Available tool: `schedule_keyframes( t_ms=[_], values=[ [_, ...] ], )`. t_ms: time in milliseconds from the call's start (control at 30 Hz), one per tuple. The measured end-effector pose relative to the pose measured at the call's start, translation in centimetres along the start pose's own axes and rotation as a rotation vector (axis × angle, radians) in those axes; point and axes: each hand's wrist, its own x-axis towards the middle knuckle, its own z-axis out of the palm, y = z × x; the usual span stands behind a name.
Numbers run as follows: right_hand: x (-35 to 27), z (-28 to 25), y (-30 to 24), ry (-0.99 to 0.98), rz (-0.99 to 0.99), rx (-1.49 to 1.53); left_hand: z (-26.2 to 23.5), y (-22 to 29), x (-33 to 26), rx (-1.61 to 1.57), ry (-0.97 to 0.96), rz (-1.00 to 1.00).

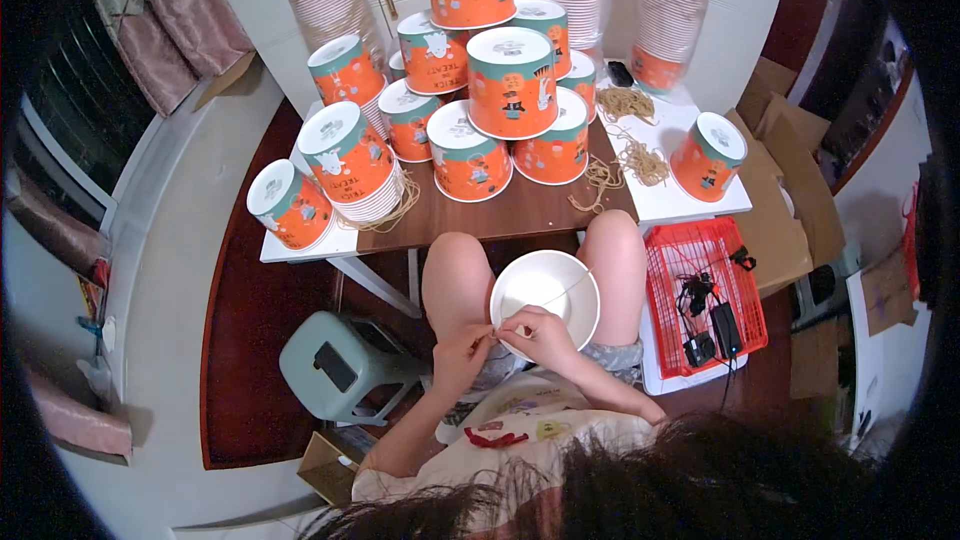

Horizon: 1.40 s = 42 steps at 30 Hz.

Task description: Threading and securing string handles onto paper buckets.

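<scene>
Left hand (462, 345) and right hand (541, 332) pinching a thin string (572, 285) at the white paper bucket (545, 292) over the lap; many finished orange buckets (512, 83) piled on bench (520, 212), loose strings (640, 160) remaining

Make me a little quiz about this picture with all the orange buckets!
1. True or false: the bucket in the person's lap shows a white inside.
2. What colour is the basket beside the person's right knee? A red, B blue, C yellow.
3. What do both hands, left and right, pinch at the bucket's rim?

Key: 1 true. 2 A. 3 A thin string.
</scene>
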Motion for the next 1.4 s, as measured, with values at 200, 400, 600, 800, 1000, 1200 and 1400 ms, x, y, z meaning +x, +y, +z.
schedule_keyframes(
  t_ms=[200,400,600,800,1000,1200,1400],
  values=[
    [0.0,0.0,-0.1,0.022,-0.019,0.014,0.6,-0.9,-0.3,-0.186,-0.006,-0.004],
    [0.0,-0.2,-0.3,-0.013,0.028,-0.023,0.3,0.1,-0.1,-0.144,-0.071,-0.064],
    [0.1,-0.4,-0.2,-0.042,0.070,0.004,0.6,0.0,0.0,-0.083,-0.066,-0.065],
    [0.0,-0.5,-0.2,-0.064,0.055,0.016,0.6,0.1,0.3,-0.104,-0.080,-0.120],
    [-0.1,-0.6,-0.3,-0.064,0.019,0.011,0.9,-1.1,-0.2,-0.417,-0.149,-0.303],
    [-0.2,-0.7,-0.4,-0.048,-0.027,-0.050,1.1,-2.1,-0.3,-0.639,-0.188,-0.342],
    [-0.2,-1.0,-0.6,-0.081,-0.015,-0.043,0.7,-1.5,0.4,-0.774,-0.244,-0.480]
  ],
)
